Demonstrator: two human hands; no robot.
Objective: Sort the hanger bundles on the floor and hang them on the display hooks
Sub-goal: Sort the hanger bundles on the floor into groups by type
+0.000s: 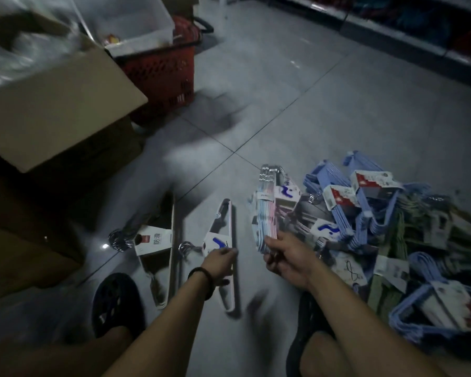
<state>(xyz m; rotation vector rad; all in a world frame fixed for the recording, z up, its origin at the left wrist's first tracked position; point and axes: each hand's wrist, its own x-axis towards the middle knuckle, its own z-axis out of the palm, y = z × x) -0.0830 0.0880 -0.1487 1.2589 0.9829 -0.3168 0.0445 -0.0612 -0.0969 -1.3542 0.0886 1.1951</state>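
On grey tiles (310,118) — left hand (220,263) pinches white bundle (223,216), right hand (287,258) grips pastel pink-blue bundle (267,210).

The white card sleeve (154,242) on the dark hanger bundle (150,217) is showing the characters 防滑; the other bundle labels (340,198) are blurring beyond reading

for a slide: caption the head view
Left hand holds a white hanger bundle, right hand grips a pastel bundle beside the pile.

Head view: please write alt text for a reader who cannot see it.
A person's right hand grips a pastel hanger bundle beside a pile of blue and green bundles on the tiled floor; the left hand holds a white hanger bundle.
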